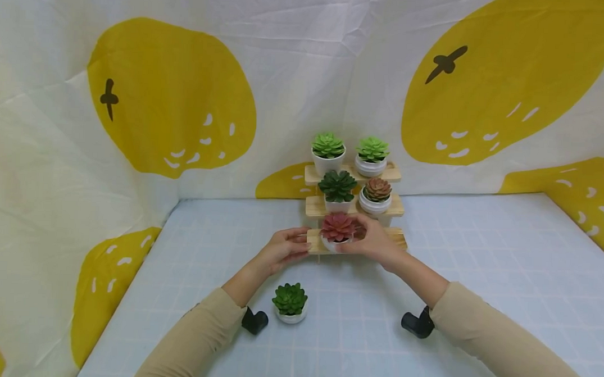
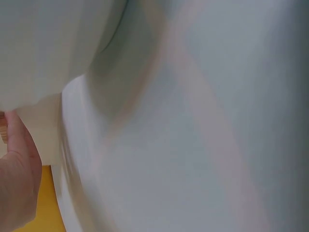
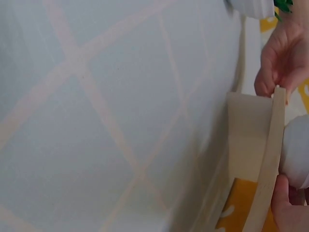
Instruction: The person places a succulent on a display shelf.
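A three-tier wooden plant stand stands near the back of the table. My left hand grips the left end of its lowest shelf, thumb and fingers at the wood's edge. On that shelf is a red succulent in a white pot. Around this pot curl the thumb and fingers of my right hand. The left wrist view catches only part of the left hand and a bit of wood. In the right wrist view, the right fingertips touch the pot close to the shelf.
Higher tiers carry a dark green succulent, a brown one and two light green ones. A potted green succulent stands on the table in front. A patterned cloth hangs behind the stand.
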Tool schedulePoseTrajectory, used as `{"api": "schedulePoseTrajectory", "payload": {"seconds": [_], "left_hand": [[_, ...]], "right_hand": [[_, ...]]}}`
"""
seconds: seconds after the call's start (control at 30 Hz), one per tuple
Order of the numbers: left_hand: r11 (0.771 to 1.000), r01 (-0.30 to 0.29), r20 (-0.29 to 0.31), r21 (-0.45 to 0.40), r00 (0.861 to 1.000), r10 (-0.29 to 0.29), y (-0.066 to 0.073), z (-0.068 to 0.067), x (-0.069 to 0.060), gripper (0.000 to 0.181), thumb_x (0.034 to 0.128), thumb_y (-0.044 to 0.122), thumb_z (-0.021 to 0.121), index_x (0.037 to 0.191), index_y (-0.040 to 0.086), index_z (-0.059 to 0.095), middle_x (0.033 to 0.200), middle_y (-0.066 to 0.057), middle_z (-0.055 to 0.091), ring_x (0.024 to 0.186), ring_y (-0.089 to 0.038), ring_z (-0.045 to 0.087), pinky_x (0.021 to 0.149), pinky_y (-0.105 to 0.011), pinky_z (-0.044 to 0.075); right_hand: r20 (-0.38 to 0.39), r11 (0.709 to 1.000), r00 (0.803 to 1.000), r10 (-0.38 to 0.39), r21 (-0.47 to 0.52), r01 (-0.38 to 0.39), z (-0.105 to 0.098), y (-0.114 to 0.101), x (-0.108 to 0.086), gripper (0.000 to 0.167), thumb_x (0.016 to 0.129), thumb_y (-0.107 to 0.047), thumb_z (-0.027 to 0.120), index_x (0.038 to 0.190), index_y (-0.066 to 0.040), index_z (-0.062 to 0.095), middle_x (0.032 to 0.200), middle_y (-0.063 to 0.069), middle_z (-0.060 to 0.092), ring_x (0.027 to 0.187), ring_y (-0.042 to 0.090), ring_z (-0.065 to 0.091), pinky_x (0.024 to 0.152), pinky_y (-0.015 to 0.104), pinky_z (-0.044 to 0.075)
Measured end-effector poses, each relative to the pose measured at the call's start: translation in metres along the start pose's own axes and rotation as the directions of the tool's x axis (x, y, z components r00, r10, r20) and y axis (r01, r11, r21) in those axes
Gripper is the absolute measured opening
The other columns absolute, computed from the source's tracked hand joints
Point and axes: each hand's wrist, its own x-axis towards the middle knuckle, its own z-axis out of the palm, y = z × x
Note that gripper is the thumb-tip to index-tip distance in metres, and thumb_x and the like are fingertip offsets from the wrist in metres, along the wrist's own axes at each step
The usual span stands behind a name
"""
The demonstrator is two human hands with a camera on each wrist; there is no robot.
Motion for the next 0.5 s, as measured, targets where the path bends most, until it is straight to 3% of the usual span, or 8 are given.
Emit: {"api": "schedulePoseTrajectory", "payload": {"seconds": [0.5], "left_hand": [[1.0,-0.007,-0.003,-0.002,1.0,0.007,0.0004,-0.0003,0.0001,0.05,0.0873,-0.011,0.054,0.136,-0.004,0.043,0.129,-0.026,0.049,0.099,-0.023,0.058,0.085,-0.032,0.053]], "right_hand": [[0.008,0.999,0.999,0.036,0.02,-0.036,-0.0037,-0.0023,-0.0012,0.068,0.077,-0.012,0.077,0.134,0.001,0.042,0.127,0.019,0.05,0.11,0.031,0.052,0.088,0.035,0.049]]}}
